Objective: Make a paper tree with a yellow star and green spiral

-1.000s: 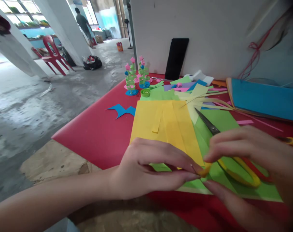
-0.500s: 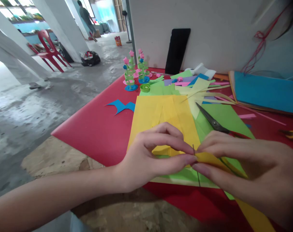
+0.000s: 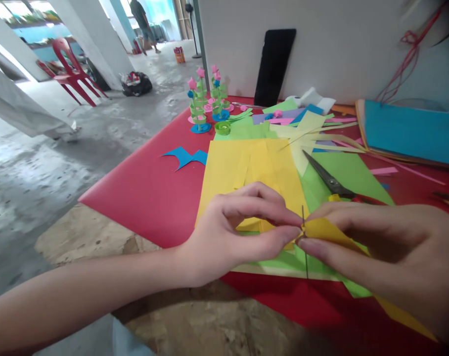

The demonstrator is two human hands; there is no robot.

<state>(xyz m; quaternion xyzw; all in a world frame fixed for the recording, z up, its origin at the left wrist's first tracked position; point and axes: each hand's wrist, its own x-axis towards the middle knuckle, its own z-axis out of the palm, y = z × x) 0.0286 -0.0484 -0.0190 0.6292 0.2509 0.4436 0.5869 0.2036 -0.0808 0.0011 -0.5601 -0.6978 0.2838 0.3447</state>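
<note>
My left hand (image 3: 232, 232) pinches a thin dark needle-like stick (image 3: 305, 247) with thumb and forefinger, just above the near edge of the red table sheet (image 3: 150, 198). My right hand (image 3: 380, 252) meets it fingertip to fingertip and pinches the end of a yellow paper strip (image 3: 328, 231) against the stick. The strip runs under my right hand and trails off to the lower right. Beneath both hands lie a yellow paper sheet (image 3: 232, 168) and a green paper sheet (image 3: 343, 173).
Scissors (image 3: 330, 180) lie on the green sheet behind my right hand. Two small paper trees (image 3: 205, 101) stand at the back, beside a black phone (image 3: 273, 66) leaning on a white board. Blue paper (image 3: 410, 133) lies right, a blue scrap (image 3: 185, 157) left. A person walks far off.
My hands rose slightly from the table and closed together; the stick now stands between my fingertips with the strip's end held flat against it. The view shifted a little downward.
</note>
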